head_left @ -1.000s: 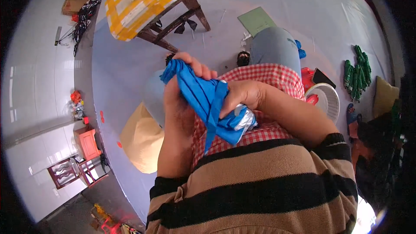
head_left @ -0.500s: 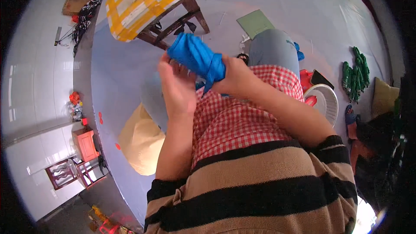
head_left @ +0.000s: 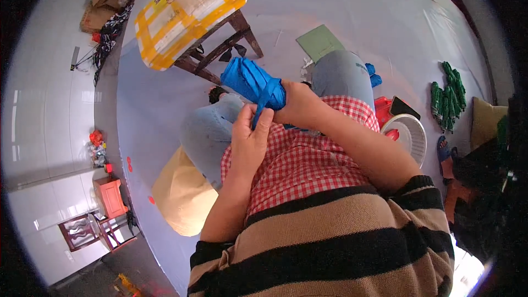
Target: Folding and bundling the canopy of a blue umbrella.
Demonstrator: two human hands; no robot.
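A blue folded umbrella (head_left: 247,80), its pleated cloth rolled up, is held above my lap, tilted with one end pointing far left. My right hand (head_left: 298,103) is closed round its near right end. From that end a narrow blue strap (head_left: 265,98) hangs across the cloth. My left hand (head_left: 251,136) is closed in a pinch on the strap's lower end, just below the umbrella. A red-and-white checked apron (head_left: 297,157) covers my lap beneath both hands.
A wooden stool (head_left: 242,33) carries a yellow-taped white top at the far left. A green square board (head_left: 320,43) lies ahead. To the right are a white basket (head_left: 412,135), a dark phone-like slab (head_left: 405,108), blue bundles (head_left: 374,76) and green bundles (head_left: 448,99). A tan sack (head_left: 184,195) sits left.
My left hand has left the umbrella's far left side, moved down and right, and taken hold of the strap. The umbrella has shifted slightly down in view, with my right hand still round it.
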